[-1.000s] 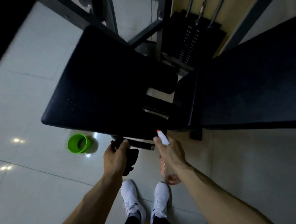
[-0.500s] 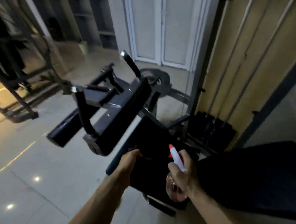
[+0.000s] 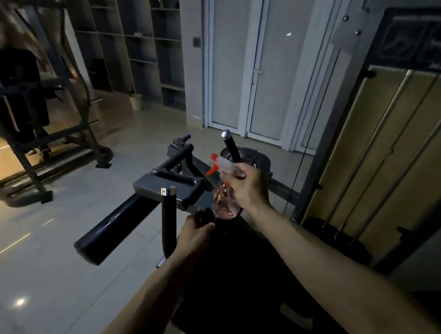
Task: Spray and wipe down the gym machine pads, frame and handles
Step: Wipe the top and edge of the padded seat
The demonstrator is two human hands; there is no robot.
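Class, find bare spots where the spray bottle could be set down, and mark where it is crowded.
Free: floor tiles left of the roller pad; the seat pad between the forearms. Crowded: around the near handle, where the right hand holds the spray bottle and the left hand a cloth.

The spray bottle [image 3: 225, 201], clear with pink liquid and a red trigger, was gripped in the right hand [image 3: 248, 188], nozzle pointing left over the grey frame [image 3: 161, 187]. The left hand [image 3: 194, 237] gripped a dark cloth [image 3: 204, 215]. Two chrome-capped handles [image 3: 169, 221] stood near-upright.
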